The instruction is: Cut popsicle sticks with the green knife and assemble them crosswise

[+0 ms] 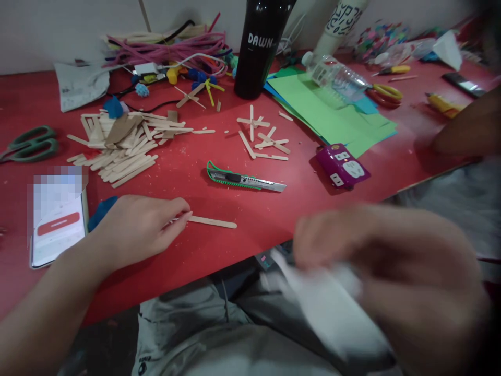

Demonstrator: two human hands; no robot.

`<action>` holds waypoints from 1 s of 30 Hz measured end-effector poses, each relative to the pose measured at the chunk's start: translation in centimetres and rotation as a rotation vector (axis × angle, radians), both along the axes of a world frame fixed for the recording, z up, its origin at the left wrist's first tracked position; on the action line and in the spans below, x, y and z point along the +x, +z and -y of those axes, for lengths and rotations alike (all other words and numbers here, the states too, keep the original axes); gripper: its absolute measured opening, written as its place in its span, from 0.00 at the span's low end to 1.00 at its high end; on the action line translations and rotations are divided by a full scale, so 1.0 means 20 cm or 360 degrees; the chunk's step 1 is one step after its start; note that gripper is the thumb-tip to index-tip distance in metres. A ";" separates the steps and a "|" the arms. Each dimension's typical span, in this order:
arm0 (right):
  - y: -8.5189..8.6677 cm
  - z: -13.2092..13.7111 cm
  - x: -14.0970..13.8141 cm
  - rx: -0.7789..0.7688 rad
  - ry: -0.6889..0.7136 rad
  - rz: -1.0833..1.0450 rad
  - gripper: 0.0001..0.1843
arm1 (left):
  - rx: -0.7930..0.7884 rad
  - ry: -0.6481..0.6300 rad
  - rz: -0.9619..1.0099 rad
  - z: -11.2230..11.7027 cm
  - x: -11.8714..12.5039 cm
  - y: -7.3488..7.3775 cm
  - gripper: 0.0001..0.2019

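My left hand (141, 222) rests on the red table, fingers pinched on one end of a popsicle stick (213, 222) that lies along the surface and points right. In front of it lies a utility knife (246, 179) with green trim and its blade out. Close to the camera, past the table's front edge, my right hand (415, 261) is blurred by motion. Its fingers are closed on a white strip (332, 308), like tissue or paper, too smeared to tell which.
A pile of popsicle sticks (121, 151) lies at left near green scissors (35, 143) and a phone (58, 219). A black tumbler (260, 57) stands behind. Green paper (324, 109), a plastic bottle (336, 78) and a purple socket adapter (340, 164) sit right; another person's arm (469, 125) is beyond.
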State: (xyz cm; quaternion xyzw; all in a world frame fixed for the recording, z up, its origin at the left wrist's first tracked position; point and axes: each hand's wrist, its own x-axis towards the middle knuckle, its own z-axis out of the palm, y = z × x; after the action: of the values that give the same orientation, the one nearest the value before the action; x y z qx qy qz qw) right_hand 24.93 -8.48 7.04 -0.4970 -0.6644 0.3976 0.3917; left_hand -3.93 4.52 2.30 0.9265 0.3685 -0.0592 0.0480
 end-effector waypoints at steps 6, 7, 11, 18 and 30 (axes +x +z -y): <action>-0.17 -0.23 0.28 0.0058 -0.0786 0.0806 0.06 | 0.0022 -0.0041 -0.0047 0.01 0.00 0.00 0.22; -0.21 -0.24 0.33 0.0114 -0.0844 0.0823 0.07 | 0.0024 -0.0042 -0.0049 0.01 0.00 0.00 0.22; -0.29 -0.27 0.45 0.0000 -0.0895 0.1045 0.10 | 0.0035 -0.0047 -0.0043 0.02 0.00 0.01 0.22; -0.26 -0.21 0.41 0.0174 -0.0903 0.1253 0.11 | 0.0000 -0.0031 -0.0038 0.01 0.01 0.00 0.22; -0.11 -0.14 0.06 0.0628 -0.0190 0.0819 0.23 | 0.0001 -0.0041 -0.0059 0.01 0.00 -0.01 0.23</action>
State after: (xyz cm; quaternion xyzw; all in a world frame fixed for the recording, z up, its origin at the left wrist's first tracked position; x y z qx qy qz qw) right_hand 26.12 -5.61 4.83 -0.5338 -0.7755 0.0988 0.3224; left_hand -3.89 4.33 2.16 0.9299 0.3574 -0.0768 0.0401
